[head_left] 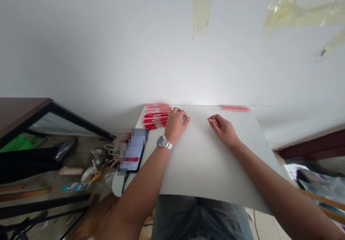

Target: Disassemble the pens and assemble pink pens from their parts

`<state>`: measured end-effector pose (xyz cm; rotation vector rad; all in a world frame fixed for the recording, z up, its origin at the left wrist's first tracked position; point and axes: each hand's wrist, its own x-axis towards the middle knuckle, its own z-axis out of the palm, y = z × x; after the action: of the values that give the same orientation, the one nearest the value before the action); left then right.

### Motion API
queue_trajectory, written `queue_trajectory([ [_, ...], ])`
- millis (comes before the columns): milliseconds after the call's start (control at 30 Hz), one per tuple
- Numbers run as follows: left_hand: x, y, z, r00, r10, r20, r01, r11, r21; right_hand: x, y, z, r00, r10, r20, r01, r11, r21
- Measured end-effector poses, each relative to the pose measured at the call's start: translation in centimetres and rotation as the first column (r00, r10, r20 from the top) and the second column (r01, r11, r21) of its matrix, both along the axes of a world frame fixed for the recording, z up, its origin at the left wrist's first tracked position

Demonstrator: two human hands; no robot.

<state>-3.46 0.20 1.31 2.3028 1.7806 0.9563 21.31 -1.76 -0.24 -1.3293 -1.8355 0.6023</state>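
My left hand [176, 123], with a metal-band watch on its wrist, is above the white table, right beside a row of slim red pen-like sticks [156, 120]. Its fingers are curled, thumb and fingertips close together; whatever they pinch is too small to make out. Across from it, my right hand [222, 129] is closed with thumb against the fingers. A bit of red shows at its fingertips, but the thing itself is mostly hidden. Paler pink sticks [157, 107] lie behind the red ones. Several thin pink sticks [235, 108] lie at the table's back right.
A phone [134, 152] with a cable lies on the left edge of the white table [202, 168], which stands against a white wall [134, 53]. On the left are a dark-framed table [27, 114] and floor clutter, including a cup [88, 175]. Bagged items [320, 186] are at right.
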Motion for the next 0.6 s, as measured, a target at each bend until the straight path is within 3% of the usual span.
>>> queue_trajectory([
  [600,-0.10,-0.04,-0.28,0.999,0.041,0.027,-0.039,0.998,-0.055,0.02,-0.18,0.07,1.000,-0.013,0.003,0.013,1.000,-0.002],
])
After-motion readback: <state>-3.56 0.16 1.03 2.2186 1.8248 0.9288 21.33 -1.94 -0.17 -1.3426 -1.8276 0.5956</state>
